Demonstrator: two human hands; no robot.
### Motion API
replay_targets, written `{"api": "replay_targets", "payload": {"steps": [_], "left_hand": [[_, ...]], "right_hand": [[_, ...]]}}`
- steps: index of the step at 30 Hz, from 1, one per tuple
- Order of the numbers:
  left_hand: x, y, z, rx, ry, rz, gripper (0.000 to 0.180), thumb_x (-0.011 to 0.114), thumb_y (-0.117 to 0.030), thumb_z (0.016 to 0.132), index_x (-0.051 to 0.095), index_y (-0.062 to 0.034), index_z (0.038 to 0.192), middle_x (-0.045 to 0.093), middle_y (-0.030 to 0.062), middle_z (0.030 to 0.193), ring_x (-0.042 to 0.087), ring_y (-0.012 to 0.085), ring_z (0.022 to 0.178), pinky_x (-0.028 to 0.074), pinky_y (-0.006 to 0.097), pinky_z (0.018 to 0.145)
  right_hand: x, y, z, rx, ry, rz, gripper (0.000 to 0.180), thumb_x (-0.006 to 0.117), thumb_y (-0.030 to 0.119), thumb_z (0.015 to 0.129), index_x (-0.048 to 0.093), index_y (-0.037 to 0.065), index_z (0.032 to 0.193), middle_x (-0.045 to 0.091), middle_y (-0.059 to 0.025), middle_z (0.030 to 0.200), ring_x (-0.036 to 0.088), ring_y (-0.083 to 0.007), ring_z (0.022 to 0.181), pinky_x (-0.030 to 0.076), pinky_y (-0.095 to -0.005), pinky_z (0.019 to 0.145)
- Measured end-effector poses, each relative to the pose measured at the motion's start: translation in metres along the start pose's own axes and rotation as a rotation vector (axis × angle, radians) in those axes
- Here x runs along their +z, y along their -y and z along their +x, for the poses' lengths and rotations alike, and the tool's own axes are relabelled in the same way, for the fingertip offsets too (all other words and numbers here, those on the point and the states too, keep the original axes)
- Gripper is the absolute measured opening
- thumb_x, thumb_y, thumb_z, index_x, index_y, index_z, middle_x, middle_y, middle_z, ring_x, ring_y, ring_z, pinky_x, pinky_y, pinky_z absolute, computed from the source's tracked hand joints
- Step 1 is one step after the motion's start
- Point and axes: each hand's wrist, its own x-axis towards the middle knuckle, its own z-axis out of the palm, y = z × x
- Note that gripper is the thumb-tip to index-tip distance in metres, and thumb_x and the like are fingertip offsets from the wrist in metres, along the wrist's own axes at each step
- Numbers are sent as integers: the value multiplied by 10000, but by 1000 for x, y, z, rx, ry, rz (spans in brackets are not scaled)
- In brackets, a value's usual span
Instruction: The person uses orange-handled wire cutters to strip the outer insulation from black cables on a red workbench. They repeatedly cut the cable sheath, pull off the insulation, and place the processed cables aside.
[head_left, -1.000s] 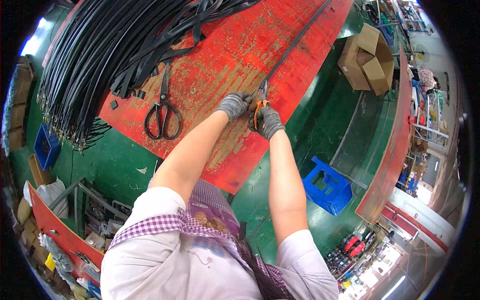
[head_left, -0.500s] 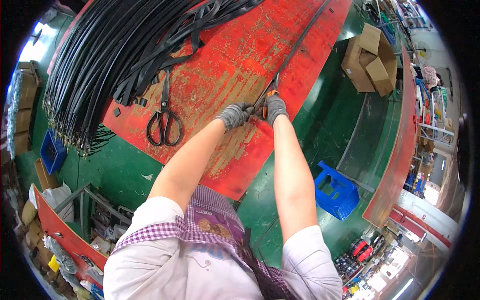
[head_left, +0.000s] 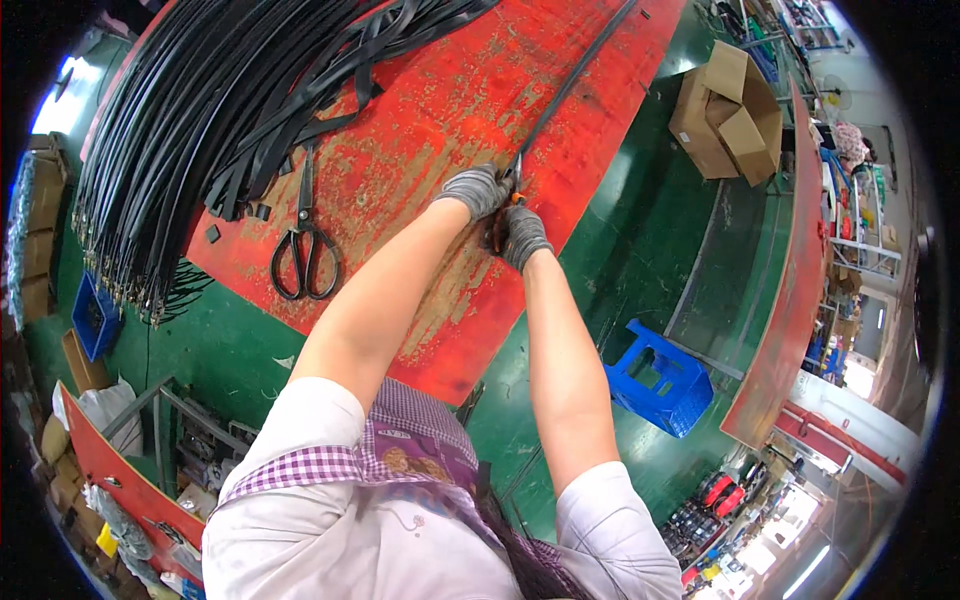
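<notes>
Over the worn red table, my left hand [head_left: 476, 190] in a grey glove is closed around the near end of a long black strap [head_left: 565, 95], which runs away to the far right. My right hand [head_left: 524, 238], gloved too, grips an orange-handled hand tool [head_left: 518, 199] just below it. The tool's metal end points up against the strap beside my left fingers; whether it is pliers or snips I cannot tell. Large black-handled scissors [head_left: 305, 235] lie to the left of my hands.
A thick bundle of black straps [head_left: 200, 120] with metal ends hangs over the left side of the red table [head_left: 440, 350]. Small black offcuts lie near the scissors. On the green floor at right are a blue plastic stool [head_left: 660, 385] and an open cardboard box [head_left: 725, 115].
My left hand has shifted up along the strap to the tool's metal end. My right hand with the tool has come lower and slightly left. The whole view has shifted a little.
</notes>
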Motion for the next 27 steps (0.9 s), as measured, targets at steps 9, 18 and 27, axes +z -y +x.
{"api": "replay_targets", "payload": {"steps": [9,18,27], "left_hand": [[13,4,33,-164,-9,-296,386,497,-385,755,562,-48,934,587,132,826,545,214,756,415,329,697],[11,16,38,-69,121,-407,356,502,-350,781,544,-75,1004,586,62,854,503,124,734,405,285,696],[10,14,36,-75,195,-606,311,520,-265,798,528,-63,1034,575,18,880,495,82,773,404,245,717]], "right_hand": [[25,22,-29,114,-48,83,89,413,59,681,451,68,761,464,-103,610,454,-259,485,414,-412,417],[31,30,-10,97,-241,-131,69,446,57,634,451,55,703,451,-114,554,471,-264,464,401,-405,374],[11,11,39,67,-326,-321,155,460,149,698,523,38,786,520,-115,666,518,-235,576,422,-367,484]]}}
